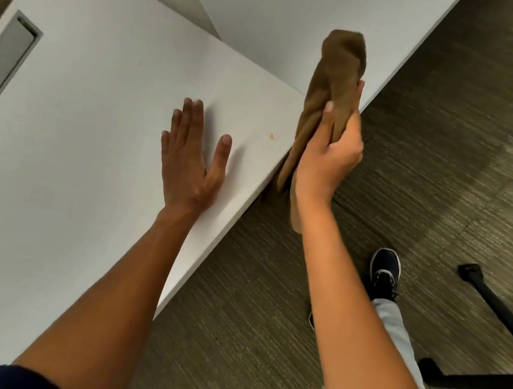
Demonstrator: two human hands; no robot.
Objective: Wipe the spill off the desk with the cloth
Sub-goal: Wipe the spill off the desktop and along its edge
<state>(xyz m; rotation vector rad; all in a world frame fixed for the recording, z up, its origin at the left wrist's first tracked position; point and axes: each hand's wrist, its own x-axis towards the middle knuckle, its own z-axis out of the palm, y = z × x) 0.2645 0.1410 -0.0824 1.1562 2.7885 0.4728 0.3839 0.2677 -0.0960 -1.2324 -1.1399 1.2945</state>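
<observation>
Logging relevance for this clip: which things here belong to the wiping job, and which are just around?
Job: cloth gripped in right hand; small orange spill; desk; left hand flat on the desk.

Around: cable slot; chair base; shoe; carpet.

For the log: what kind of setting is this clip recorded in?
Most likely an office. A plain white desk with a cable slot meets a second white desk, the floor is grey-brown carpet, and the black legs of what is probably a chair base show at right.
</observation>
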